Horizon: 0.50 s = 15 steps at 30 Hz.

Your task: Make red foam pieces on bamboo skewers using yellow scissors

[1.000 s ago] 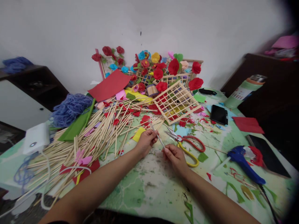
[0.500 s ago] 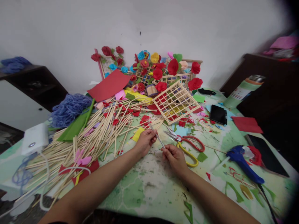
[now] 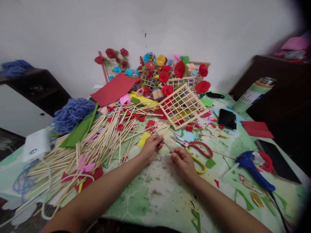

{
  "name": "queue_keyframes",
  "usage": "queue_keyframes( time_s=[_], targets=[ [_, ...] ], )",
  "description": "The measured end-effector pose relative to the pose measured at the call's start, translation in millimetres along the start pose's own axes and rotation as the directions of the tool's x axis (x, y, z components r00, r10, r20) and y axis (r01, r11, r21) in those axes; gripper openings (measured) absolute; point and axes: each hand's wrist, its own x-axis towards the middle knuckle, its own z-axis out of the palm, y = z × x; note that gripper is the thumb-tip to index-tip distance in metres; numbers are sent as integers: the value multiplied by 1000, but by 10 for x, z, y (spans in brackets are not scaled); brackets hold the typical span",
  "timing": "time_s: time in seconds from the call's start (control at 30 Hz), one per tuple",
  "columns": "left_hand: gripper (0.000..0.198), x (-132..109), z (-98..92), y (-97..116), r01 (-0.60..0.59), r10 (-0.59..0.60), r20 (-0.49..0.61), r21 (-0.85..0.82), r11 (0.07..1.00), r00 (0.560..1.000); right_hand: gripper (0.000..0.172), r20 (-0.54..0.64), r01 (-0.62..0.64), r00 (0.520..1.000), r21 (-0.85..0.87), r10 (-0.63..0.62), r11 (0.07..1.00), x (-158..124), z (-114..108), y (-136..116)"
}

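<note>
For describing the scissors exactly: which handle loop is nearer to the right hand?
The yellow loop, beside the right hand; the red loop lies farther from the hand.

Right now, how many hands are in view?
2. The left hand pinches a thin rod, beside the yellow paper; the right hand is at the rod's near end, beside the scissors. No others show.

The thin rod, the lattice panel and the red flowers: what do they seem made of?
Thin rod: metal or plastic, hard to tell; it looks pale grey with a slight sheen.
Lattice panel: probably bare wood or bamboo, judging by its straw-coloured, matt, crossed sticks.
Red flowers: likely paper, perhaps crêpe, with a matt finish and soft, ruffled edges.
</note>
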Motion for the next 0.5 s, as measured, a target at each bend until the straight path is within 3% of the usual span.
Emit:
queue_keyframes(
  time_s=[0.2, 0.37, 0.5],
  targets=[
    [30, 6, -4, -10, 35, -35, 10, 12, 999, 999, 21, 1, 3, 1000, -53, -3, 999, -2, 9, 20],
    [29, -9, -7, -28, -30, 28, 25, 115, 993, 999, 26, 48, 53, 997, -15, -53, 998, -24, -13, 25],
    [28, -67, 10, -59, -60, 22, 131, 301, 952, 991, 31, 80, 118, 992, -229, -102, 966, -30, -21, -19]
  ],
)
